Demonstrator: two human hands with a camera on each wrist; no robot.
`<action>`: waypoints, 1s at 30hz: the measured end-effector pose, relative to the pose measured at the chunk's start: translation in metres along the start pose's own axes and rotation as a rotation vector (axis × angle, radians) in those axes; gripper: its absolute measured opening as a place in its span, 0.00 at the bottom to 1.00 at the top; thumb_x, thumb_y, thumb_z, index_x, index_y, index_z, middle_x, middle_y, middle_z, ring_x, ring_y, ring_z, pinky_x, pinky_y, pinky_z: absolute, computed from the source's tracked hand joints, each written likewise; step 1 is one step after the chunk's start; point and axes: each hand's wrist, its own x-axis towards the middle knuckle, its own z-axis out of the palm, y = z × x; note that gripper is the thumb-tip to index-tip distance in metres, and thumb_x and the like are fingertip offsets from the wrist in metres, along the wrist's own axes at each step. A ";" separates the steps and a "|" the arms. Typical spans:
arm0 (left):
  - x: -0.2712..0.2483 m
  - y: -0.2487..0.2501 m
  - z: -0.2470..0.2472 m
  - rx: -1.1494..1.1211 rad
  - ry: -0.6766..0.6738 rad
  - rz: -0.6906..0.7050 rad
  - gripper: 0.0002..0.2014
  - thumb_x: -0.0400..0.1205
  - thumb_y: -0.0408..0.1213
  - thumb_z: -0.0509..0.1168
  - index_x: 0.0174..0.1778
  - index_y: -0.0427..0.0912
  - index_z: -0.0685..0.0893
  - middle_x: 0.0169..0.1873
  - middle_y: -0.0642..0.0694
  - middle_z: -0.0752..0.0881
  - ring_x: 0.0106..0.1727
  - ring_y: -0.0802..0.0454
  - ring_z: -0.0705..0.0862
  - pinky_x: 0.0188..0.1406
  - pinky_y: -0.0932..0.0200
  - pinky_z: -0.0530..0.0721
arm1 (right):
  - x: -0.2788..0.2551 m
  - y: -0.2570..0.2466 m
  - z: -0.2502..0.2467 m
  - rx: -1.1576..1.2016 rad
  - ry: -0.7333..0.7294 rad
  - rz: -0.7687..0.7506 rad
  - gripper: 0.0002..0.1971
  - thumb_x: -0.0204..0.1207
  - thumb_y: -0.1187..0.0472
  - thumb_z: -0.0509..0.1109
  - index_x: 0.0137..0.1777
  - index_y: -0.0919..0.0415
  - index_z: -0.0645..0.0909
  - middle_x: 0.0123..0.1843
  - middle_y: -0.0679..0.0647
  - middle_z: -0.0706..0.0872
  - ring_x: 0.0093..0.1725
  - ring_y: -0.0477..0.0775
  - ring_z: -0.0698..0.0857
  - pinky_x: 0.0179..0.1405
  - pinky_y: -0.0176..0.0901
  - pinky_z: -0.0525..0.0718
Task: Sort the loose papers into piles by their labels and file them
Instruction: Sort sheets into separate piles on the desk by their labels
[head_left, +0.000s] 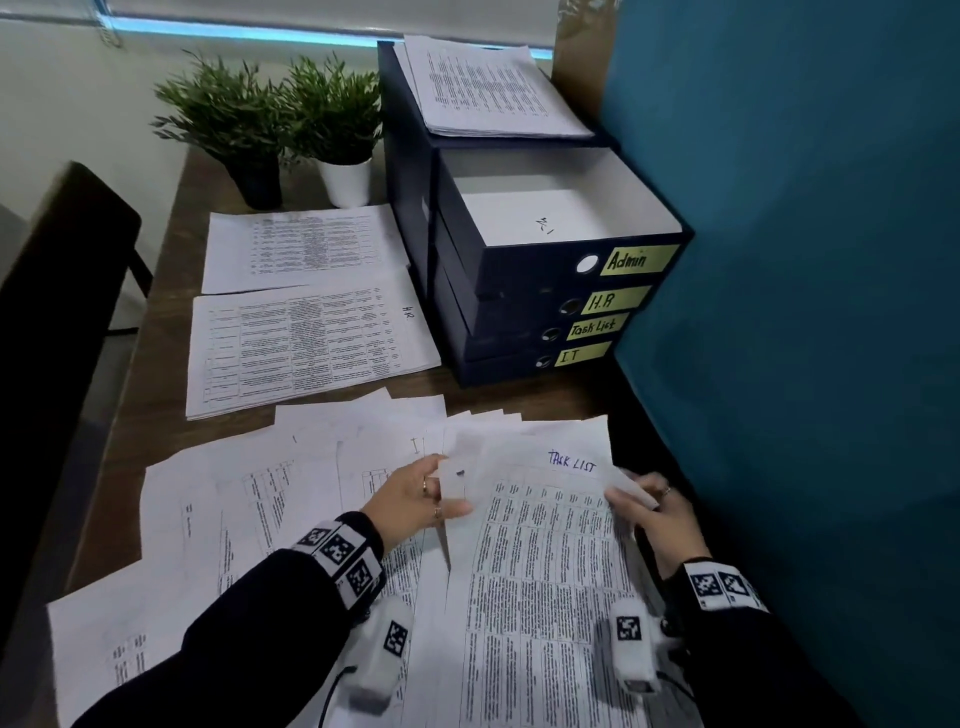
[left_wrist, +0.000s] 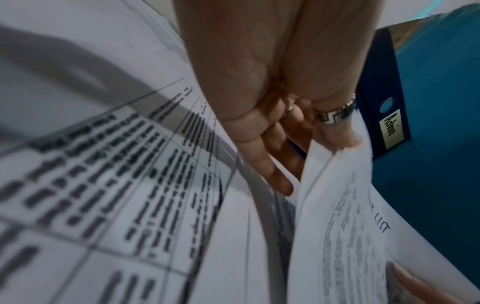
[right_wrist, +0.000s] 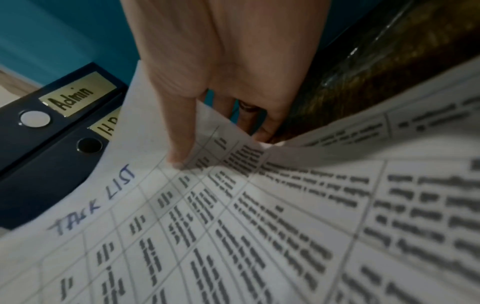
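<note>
In the lower middle of the head view, the left hand (head_left: 415, 496) pinched the edges of several sheets between thumb and fingers, lifting them off the loose papers (head_left: 249, 499) spread over the lower left of the frame. The left wrist view showed its fingers (left_wrist: 270, 170) slipped between the sheets, a ring on one of them. The right hand (head_left: 662, 512), at the lower right, gripped the upper right corner of the sheet marked "TASK LIST" (head_left: 545, 545); in the right wrist view its thumb (right_wrist: 179, 142) pressed on top of the page while the other fingers curled under the bent corner.

That sheet lay on top of the loose spread, near the bottom centre of the frame, in front of the stack of dark file boxes (head_left: 519, 312) at the centre right. The boxes carried yellow labels reading Admin (head_left: 636, 259), H.R, Task List and IT, from top to bottom. The top box stood pulled open, with a white sheet (head_left: 535, 218) lying inside it. Another pile of printed pages (head_left: 488, 88) rested on the boxes at the upper centre.

Left of the boxes, two sorted piles lay on the wooden desk (head_left: 156, 374): one at centre left marked "HR" (head_left: 306, 348), and another (head_left: 296, 249) just above it. Two potted plants (head_left: 280, 119) stood in the upper left, behind these piles
</note>
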 end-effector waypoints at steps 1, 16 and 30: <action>-0.001 0.000 0.001 -0.015 0.009 -0.005 0.12 0.77 0.30 0.68 0.57 0.37 0.83 0.39 0.48 0.92 0.45 0.49 0.90 0.45 0.59 0.88 | 0.000 -0.001 0.001 0.024 -0.042 0.002 0.14 0.70 0.77 0.70 0.29 0.64 0.71 0.52 0.54 0.85 0.52 0.48 0.83 0.52 0.42 0.78; 0.004 -0.008 -0.022 -0.057 0.363 -0.177 0.13 0.72 0.30 0.74 0.51 0.38 0.83 0.48 0.40 0.87 0.51 0.44 0.85 0.49 0.54 0.81 | 0.015 -0.003 0.041 -0.217 0.013 0.030 0.17 0.78 0.64 0.67 0.66 0.66 0.72 0.52 0.55 0.82 0.53 0.52 0.79 0.58 0.43 0.75; 0.000 -0.002 -0.002 0.333 0.234 -0.107 0.07 0.73 0.36 0.74 0.41 0.41 0.83 0.35 0.50 0.84 0.41 0.51 0.84 0.33 0.68 0.76 | 0.023 -0.002 0.044 -0.474 0.005 0.163 0.07 0.67 0.63 0.73 0.44 0.58 0.79 0.48 0.57 0.85 0.51 0.59 0.84 0.59 0.51 0.82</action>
